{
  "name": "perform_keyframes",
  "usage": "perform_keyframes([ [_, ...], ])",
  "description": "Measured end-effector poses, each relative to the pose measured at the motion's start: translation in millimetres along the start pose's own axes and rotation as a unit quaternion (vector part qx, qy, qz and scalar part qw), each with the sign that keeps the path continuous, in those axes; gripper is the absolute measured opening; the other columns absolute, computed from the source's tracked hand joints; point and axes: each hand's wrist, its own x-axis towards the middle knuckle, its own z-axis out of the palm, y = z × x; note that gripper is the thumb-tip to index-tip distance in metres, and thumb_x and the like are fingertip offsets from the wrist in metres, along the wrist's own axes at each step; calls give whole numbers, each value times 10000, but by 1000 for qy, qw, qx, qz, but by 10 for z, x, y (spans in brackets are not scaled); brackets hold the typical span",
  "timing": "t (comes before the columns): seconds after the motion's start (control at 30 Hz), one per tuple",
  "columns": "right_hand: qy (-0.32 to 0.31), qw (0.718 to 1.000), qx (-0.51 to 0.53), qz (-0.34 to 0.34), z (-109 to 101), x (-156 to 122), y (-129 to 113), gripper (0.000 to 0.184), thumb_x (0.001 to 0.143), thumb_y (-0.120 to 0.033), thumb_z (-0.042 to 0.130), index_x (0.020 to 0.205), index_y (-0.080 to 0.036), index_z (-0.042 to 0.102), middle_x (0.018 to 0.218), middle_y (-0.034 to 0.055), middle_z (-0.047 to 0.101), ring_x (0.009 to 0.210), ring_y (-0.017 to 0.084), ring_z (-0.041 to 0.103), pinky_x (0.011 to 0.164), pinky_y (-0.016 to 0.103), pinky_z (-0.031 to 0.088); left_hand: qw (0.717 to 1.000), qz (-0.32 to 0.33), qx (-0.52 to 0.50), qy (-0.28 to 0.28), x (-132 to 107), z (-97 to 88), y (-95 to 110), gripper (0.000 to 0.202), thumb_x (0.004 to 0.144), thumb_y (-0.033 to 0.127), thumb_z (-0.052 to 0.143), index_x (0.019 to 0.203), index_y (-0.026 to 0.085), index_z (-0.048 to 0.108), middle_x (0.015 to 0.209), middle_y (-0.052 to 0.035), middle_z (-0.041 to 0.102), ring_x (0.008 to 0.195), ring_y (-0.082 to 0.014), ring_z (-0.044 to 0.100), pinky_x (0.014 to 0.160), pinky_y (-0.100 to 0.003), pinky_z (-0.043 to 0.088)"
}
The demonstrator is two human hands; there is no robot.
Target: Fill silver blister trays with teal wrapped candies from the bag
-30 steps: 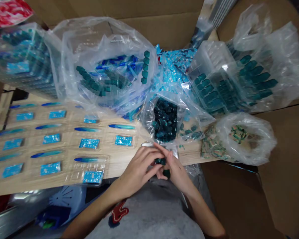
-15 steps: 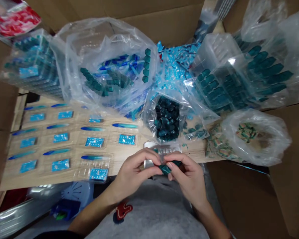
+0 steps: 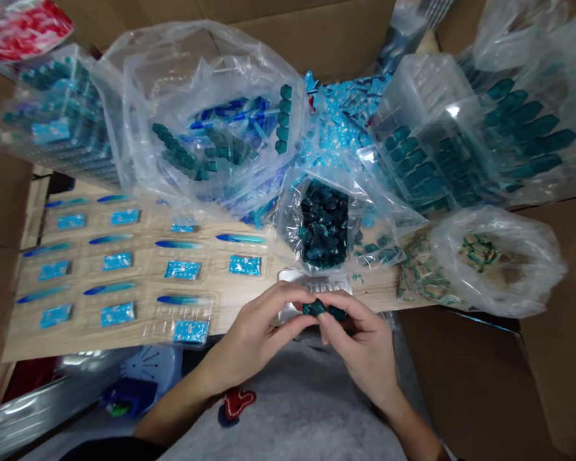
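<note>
Close to my body, both hands meet over small dark teal faceted pieces. My left hand (image 3: 259, 330) pinches one teal faceted piece (image 3: 312, 308) between thumb and forefinger. The thumb of my right hand (image 3: 362, 336) presses on the same piece, while a second dark teal piece (image 3: 337, 313) sits inside its curled fingers. Whether the two pieces are joined I cannot tell. Just behind the hands lies a silvery tray (image 3: 288, 288), partly covered by them. Beyond it stands a clear bag of dark teal pieces (image 3: 324, 224).
Clear blister trays, each with a blue pen (image 3: 177, 244) and a blue sachet (image 3: 182, 270), line the table's left. Behind stand a big plastic bag (image 3: 139, 83), a pile of blue sachets (image 3: 340, 115) and stacked trays (image 3: 413, 153). A bag of small patterned pieces (image 3: 480, 253) stands right.
The teal piece between my fingertips has been lifted slightly and turned, and my hands have drawn closer together. The view has shifted a little.
</note>
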Motion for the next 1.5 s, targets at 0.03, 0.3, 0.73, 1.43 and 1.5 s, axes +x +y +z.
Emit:
perform_keyframes([
  [0.03, 5, 999, -27, -29, 4, -8, 2, 216, 810, -163, 601, 975, -247, 713, 778, -2, 700, 593, 112, 628, 532, 223, 534, 1000, 7, 18, -1, -5, -9, 10, 231, 888, 141, 580, 1100, 230, 572, 1009, -40, 691, 942, -160, 666, 805, -256, 546],
  [0.3, 8, 986, -103, -131, 23, -10, 41, 312, 847, -100, 568, 1089, -270, 666, 954, 15, 712, 852, 152, 672, 729, 267, 563, 995, 62, 77, 30, -16, 28, -30, 300, 899, 75, 471, 1150, 222, 542, 1067, -54, 695, 1001, -162, 670, 858, -271, 551],
  [0.73, -5, 994, -35, -108, 32, 11, 16, 221, 818, -149, 651, 971, -289, 728, 857, 16, 717, 726, 153, 670, 626, 254, 565, 995, -6, -89, 54, -81, 78, -173, 281, 864, 38, 516, 1043, 250, 557, 981, -42, 617, 957, -161, 601, 829, -262, 510],
  [1.43, -60, 939, -316, -120, -364, 52, 794, 196, 922, -251, 519, 1006, -192, 687, 883, 77, 680, 828, 192, 669, 742, 287, 545, 992, -97, 30, 68, -338, 163, -747, 174, 920, 164, 446, 990, 206, 599, 974, -54, 639, 934, -170, 623, 822, -288, 507],
  [1.5, -100, 925, -345, -125, -330, 163, 825, 232, 945, -254, 474, 1023, -208, 687, 878, 71, 674, 825, 194, 668, 739, 286, 540, 991, -108, 34, 76, -337, 102, -784, 171, 919, 180, 448, 973, 206, 609, 961, -48, 642, 920, -168, 625, 805, -280, 507],
])
